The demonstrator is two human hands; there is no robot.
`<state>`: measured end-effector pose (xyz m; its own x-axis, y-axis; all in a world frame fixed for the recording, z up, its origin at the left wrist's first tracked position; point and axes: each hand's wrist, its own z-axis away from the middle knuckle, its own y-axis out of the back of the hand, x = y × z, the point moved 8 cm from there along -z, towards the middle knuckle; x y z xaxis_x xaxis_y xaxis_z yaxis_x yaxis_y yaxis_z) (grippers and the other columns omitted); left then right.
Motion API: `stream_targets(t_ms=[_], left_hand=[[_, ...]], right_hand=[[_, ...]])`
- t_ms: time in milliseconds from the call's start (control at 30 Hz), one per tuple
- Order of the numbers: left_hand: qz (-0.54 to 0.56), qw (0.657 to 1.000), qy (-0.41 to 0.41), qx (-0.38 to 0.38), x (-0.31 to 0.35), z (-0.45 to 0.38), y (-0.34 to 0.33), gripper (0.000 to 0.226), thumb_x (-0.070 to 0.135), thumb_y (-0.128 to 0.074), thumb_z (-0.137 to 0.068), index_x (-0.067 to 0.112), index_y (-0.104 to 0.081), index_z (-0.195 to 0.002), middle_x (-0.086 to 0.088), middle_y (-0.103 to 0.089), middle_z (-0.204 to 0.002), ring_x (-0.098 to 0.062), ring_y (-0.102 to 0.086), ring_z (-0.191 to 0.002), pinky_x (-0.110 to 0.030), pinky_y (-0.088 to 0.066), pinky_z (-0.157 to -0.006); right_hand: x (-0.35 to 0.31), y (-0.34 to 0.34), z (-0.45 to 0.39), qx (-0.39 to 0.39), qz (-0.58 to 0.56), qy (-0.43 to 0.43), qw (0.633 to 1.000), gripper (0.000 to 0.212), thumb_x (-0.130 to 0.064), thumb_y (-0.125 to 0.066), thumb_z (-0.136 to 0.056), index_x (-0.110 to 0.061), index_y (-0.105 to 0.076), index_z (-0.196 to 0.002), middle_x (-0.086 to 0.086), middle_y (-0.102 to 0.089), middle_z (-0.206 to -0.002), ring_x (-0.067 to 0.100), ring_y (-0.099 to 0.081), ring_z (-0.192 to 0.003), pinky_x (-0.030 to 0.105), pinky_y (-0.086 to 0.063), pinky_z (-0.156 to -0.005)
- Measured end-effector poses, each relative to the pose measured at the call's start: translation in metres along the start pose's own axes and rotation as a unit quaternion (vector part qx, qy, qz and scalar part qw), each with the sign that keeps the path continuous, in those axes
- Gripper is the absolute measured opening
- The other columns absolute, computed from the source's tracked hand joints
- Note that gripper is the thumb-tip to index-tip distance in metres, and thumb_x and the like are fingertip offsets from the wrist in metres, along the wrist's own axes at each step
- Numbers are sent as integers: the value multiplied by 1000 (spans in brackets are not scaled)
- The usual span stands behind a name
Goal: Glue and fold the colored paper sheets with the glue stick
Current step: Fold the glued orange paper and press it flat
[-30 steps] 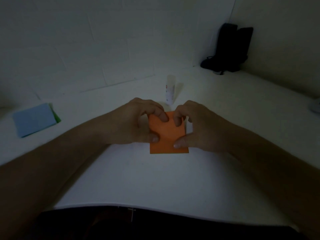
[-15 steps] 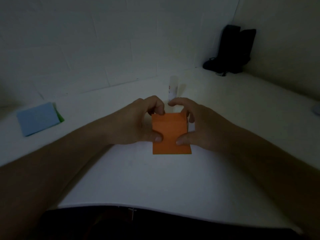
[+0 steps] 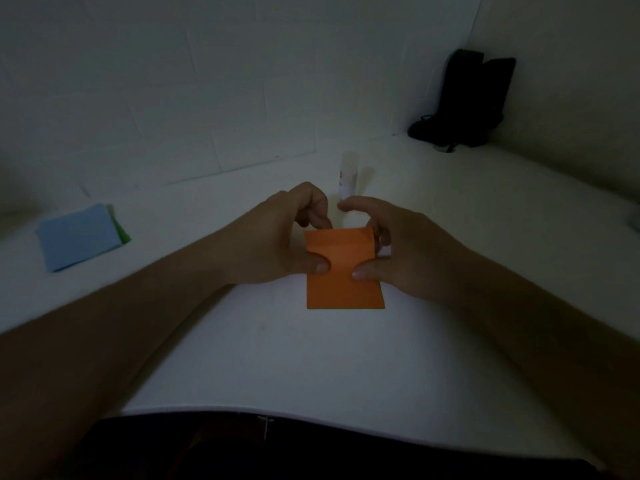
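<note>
Orange paper [image 3: 344, 271] lay between both hands, left hand [image 3: 277, 244] and right hand [image 3: 401, 251] apparently pinching its edges. White table [image 3: 311, 358] sat in a dim room.

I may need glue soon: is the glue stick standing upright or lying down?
Upright. The glue stick stands on its end on the white table, just beyond both hands, touched by neither.

Dim and grainy throughout; brightest on the table [image 3: 311, 358] at centre, heavy vignetting and wide-angle bending from 3 through 9 o'clock.
</note>
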<state>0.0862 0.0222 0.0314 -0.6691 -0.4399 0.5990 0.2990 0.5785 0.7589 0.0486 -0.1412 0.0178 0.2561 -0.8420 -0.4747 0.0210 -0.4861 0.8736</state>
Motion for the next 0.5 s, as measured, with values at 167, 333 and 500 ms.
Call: stream_targets(t_ms=[167, 333, 500], left_hand=[[-6, 1000, -17, 9, 7, -5, -7, 59, 37, -92, -69, 30, -51, -112, 17, -62, -111, -11, -59, -108, -46, -54, -91], [-12, 1000, -7, 13, -2, -1, 0, 58, 41, -88, -69, 39, -48, -111, 20, -64, -113, -10, -59, -111, -48, -52, -94], [-16, 1000, -9, 19, 1, -6, -4, 59, 36, -91, -70, 38, -49, -111, 19, -64, -113, -9, -59, -112, -48, -52, -95]], right_hand=[[-9, -7, -5, 17, -5, 20, 1000, 87, -75, -66, -65, -57, -26, -141, -23, -51, -103, 16, -59, -106, 54, -48, -97], [5, 3, -5, 18, 23, -12, 1000, 88, -52, -81, -78, -53, -27, -148, -23, -52, -97, 13, -56, -105, 54, -45, -102], [-7, -5, -8, 27, -1, 20, 999, 82, -59, -74, -75, -55, -29, -144, -23, -55, -100, 14, -59, -105, 55, -46, -98]])
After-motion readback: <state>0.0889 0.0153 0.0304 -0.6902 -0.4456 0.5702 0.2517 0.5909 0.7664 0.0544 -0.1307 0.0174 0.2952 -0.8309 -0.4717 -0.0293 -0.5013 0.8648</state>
